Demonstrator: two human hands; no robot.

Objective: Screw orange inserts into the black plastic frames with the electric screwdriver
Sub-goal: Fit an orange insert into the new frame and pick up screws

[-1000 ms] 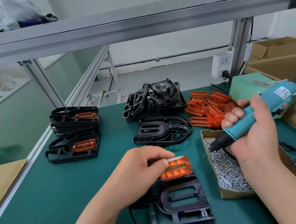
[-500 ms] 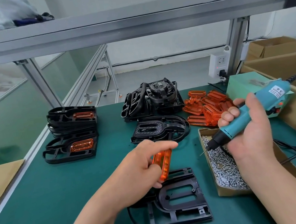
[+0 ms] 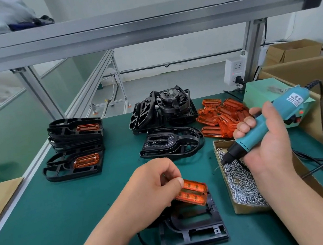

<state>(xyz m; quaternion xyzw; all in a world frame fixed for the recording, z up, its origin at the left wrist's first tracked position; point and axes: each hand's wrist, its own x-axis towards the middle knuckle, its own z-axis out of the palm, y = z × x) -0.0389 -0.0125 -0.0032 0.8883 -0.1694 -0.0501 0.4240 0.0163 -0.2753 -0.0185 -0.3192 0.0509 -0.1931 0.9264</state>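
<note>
The left hand [image 3: 154,187] pinched one orange insert [image 3: 192,195] by its left end, fingers [image 3: 175,182] curled onto the piece. It held the insert tilted over the far edge of the near black frame [image 3: 192,235]. That frame lay flat on the green counter [image 3: 66,217], and its rectangular opening was unfilled. Whether the insert touched the frame could not be told.

To the right of that frame and a little beyond it, the right hand [image 3: 269,149] was clenched round the teal electric screwdriver [image 3: 260,128]. The bit pointed down and left over the left rim of a cardboard box of screws [image 3: 245,185], which sat just beside the frame's right side.

Straight beyond the frame lay a single black frame [image 3: 169,144], and farther back a heap of black frames [image 3: 161,110]. Beyond the frame and to the right was a pile of loose inserts [image 3: 223,116]. Beyond it and to the left stood a stack of fitted frames [image 3: 74,138], with orange pieces showing in them.
</note>
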